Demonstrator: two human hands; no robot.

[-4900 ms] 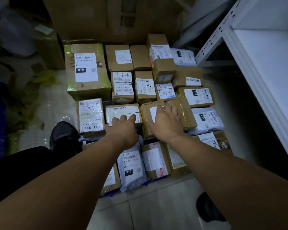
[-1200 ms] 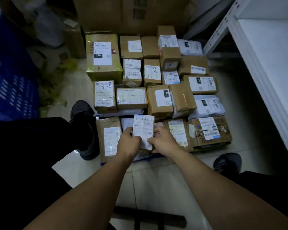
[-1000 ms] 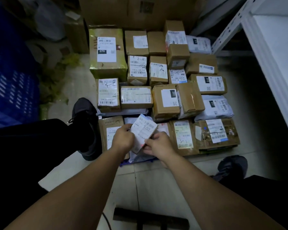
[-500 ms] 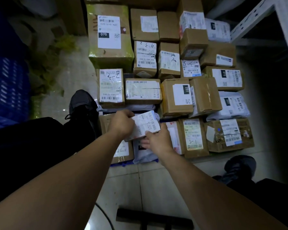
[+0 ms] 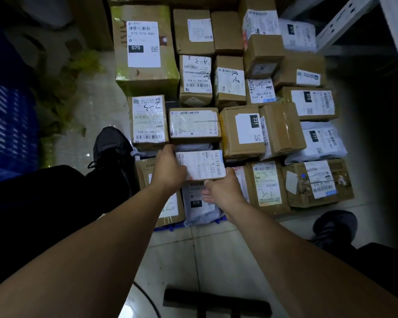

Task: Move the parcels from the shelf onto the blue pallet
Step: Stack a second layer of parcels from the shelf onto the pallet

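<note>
Left hand (image 5: pixel 169 167) and right hand (image 5: pixel 223 189) grip small parcel (image 5: pixel 200 165) by its ends, long axis crosswise, over grey mailer (image 5: pixel 199 208).

Parcel depot: labelled parcels (image 5: pixel 241 131) on tiled floor beside metal shelf (image 5: pixel 345 21).

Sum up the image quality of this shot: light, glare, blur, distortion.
Head view: dim, nearly black on the right below the shelf. Head view: glare on the 070 box's green tape and the floor. Head view: blue grid at left smeared, mid-frame labels like the held parcel's sharp. Head view: wide lens swells the forearms, slants the shelf.
</note>
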